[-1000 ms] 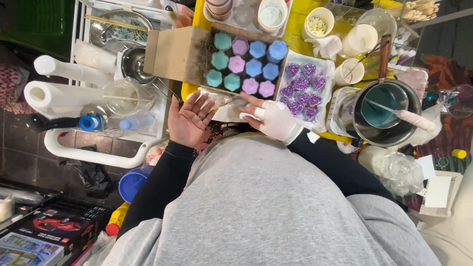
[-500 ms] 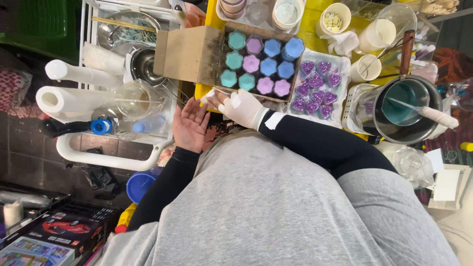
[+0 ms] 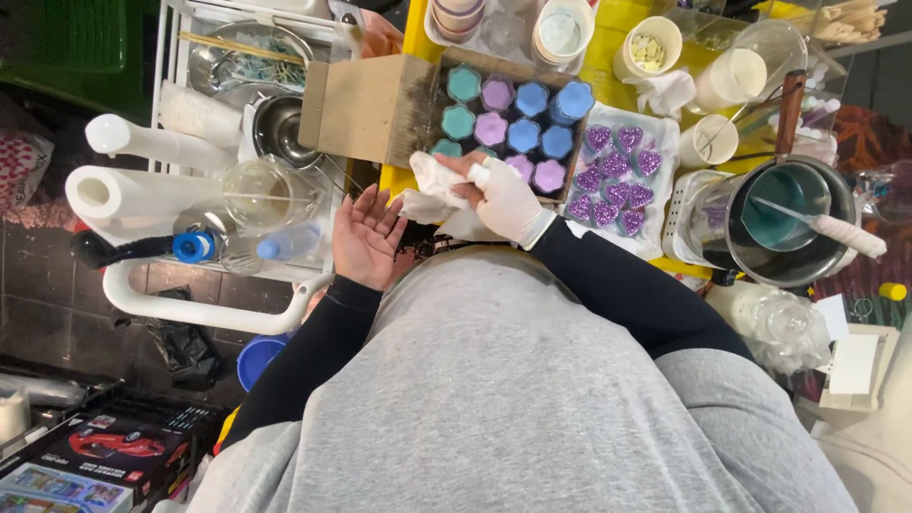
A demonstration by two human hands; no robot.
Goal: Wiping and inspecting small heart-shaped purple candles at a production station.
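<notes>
Two hands meet just over the near edge of the bench (image 3: pixel 608 66): the right hand (image 3: pixel 503 195), in a white glove, is closed around a crumpled white cloth (image 3: pixel 432 185), while the bare left hand (image 3: pixel 366 233) lies open beside it, palm up and fingers spread, holding nothing. The cloth sits between them, right in front of a cardboard tray of flower-shaped candles (image 3: pixel 513 123) in teal, blue and purple, with a sheet of glittery purple hearts (image 3: pixel 613 176) just to the right and a pot (image 3: pixel 779 223) of teal wax beyond. Wiping the open palm looks like the step in hand; it would go best with the cloth bunched firmly, strokes drawn toward the body, and the elbow kept clear of the tray so no candle gets knocked.
</notes>
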